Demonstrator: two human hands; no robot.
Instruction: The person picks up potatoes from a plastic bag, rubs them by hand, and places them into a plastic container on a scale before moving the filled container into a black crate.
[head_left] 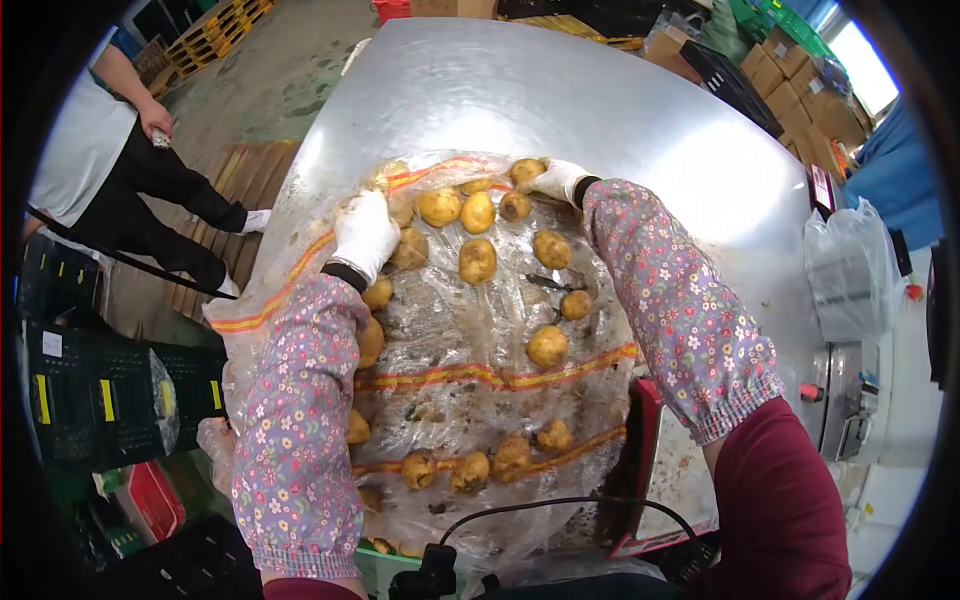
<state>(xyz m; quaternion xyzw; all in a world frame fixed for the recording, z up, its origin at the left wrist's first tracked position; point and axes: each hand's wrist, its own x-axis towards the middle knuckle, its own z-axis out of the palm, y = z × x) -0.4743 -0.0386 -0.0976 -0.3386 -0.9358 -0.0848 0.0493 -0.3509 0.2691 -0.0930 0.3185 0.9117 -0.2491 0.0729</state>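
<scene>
Many yellow-brown potatoes (478, 260) lie spread over a clear plastic sheet (430, 340) with red and yellow stripes, dirty in places. My left hand (365, 235), in a white glove, is closed at the sheet's far left part, beside a potato (408, 250); what its fingers hold is hidden. At the far right edge my right hand (558, 180), also gloved in white, has its fingers closed against a potato (527, 172). A small dark knife-like object (550, 283) rests on the sheet, partly hard to make out. Flowered sleeves cover both my forearms.
The sheet lies on a shiny metal table (440, 90). A red-edged scale or tray (650, 470) stands near right, a black cable (570, 500) crosses in front. Dark crates (120, 390) are stacked at left, where another person (130, 170) stands. A plastic bag (855, 270) hangs at right.
</scene>
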